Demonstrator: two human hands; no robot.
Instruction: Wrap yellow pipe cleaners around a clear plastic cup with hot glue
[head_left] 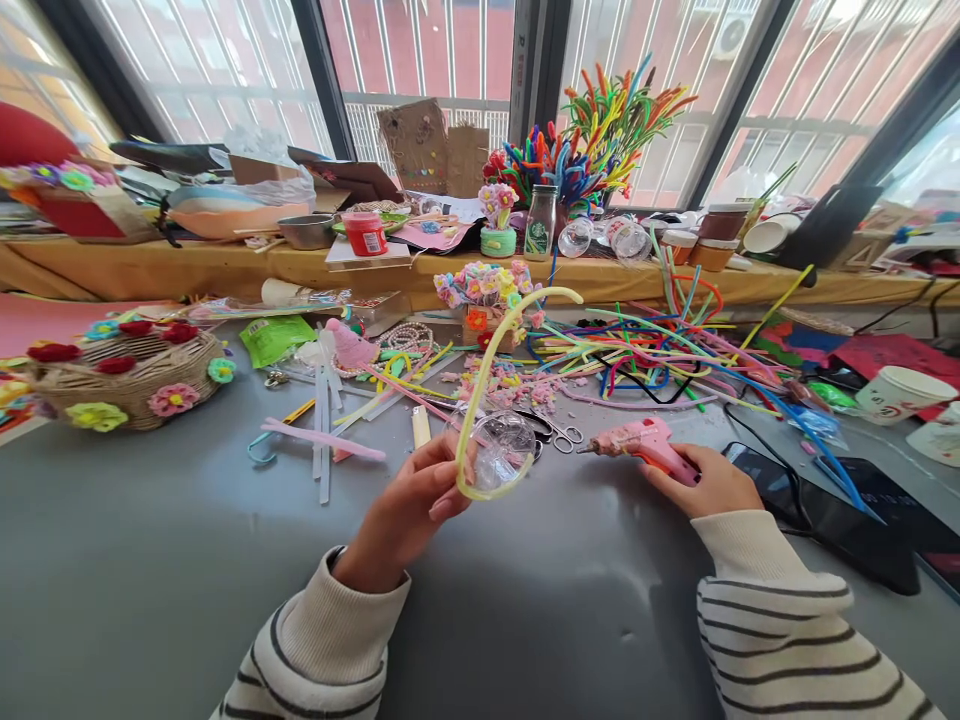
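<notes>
Between the fingers of my left hand [431, 487] is a clear plastic cup [504, 447]. A pale yellow pipe cleaner [478, 400] curves along the cup's near edge, and its long free end arcs upward to the right. Whether it is stuck to the cup I cannot tell. My right hand [705, 483] is wrapped round the handle of a pink hot glue gun [637, 442], its nozzle pointing left toward the cup. Scissors [562, 436] lie just behind the cup. Several translucent glue sticks [320, 430] and a pink pipe cleaner [326, 440] are to the left.
A twine basket [150, 385] with crocheted-looking flowers stands at the left. Behind are a heap of coloured pipe cleaners [630, 350] and pink scraps [510, 388]. Phones [892, 505] and paper cups [904, 393] are at the right. A cluttered ledge [247, 268] runs below the windows.
</notes>
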